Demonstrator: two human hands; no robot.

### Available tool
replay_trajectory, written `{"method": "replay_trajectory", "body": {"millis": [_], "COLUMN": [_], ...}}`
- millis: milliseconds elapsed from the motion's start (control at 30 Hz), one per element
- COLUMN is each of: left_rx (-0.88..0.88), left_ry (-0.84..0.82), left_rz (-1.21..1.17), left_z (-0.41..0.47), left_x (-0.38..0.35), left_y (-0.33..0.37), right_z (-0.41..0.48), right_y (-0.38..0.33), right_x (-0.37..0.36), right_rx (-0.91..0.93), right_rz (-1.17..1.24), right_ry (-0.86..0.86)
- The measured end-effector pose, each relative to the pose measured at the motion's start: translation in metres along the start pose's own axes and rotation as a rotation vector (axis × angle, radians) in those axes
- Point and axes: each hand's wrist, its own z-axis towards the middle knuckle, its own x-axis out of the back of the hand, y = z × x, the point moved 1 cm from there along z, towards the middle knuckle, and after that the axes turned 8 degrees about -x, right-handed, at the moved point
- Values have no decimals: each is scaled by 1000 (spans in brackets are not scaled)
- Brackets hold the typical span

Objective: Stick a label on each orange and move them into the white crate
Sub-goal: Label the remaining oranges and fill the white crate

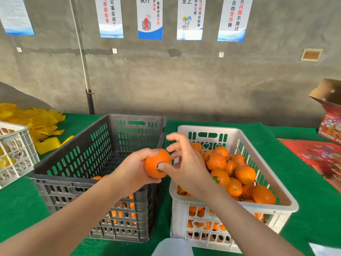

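My left hand [135, 169] grips an orange [154, 162] in the air between the two crates. My right hand [184, 163] presses its thumb on a small round label [159, 166] on the orange's front, with the other fingers spread out. The white crate [258, 157] on the right holds several oranges [245, 174], some showing labels. The black crate [103, 145] on the left has a few oranges low inside, mostly hidden by my left arm.
A green cloth [304, 200] covers the table. A second white crate [14, 152] and a pile of yellow netting [36, 122] sit at the left. Red cartons [323, 154] lie at the right. A white sheet [171, 247] lies at the front edge.
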Motion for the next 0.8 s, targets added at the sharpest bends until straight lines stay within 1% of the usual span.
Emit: {"method": "replay_trajectory", "body": {"millis": [67, 133, 200, 267, 333, 400, 433, 500, 567, 667, 800], "left_rx": [22, 21, 39, 85, 30, -63, -101, -169, -189, -108, -79], "left_ry": [35, 42, 74, 81, 86, 99, 76, 15, -7, -28, -28], "left_rz": [3, -14, -27, -10, 143, 366, 495, 783, 982, 1146, 1165], "left_z": [1, 5, 12, 23, 39, 56, 64, 78, 87, 95, 98], "left_x": [-4, -12, -22, -32, -42, -50, -55, -63, -67, -65, -57], "left_y": [-7, -12, -17, -21, -20, -19, -21, -28, -37, -49, -52], "right_z": [-6, -13, -15, -4, 18, 46, 60, 83, 96, 103, 103], "right_y": [10, 21, 35, 51, 71, 98, 112, 136, 157, 180, 181], "right_x": [-3, -13, -22, -18, -5, 9, 15, 23, 26, 22, 26], "right_rx": [-72, -35, 20, -6, -93, -221, -298, -437, -493, -499, -597], "right_rz": [100, 76, 46, 51, 32, -74, -143, -290, -456, -680, -752], "right_ry": [-55, -95, -62, 14, 100, 178, 186, 151, 122, 82, 12]}}
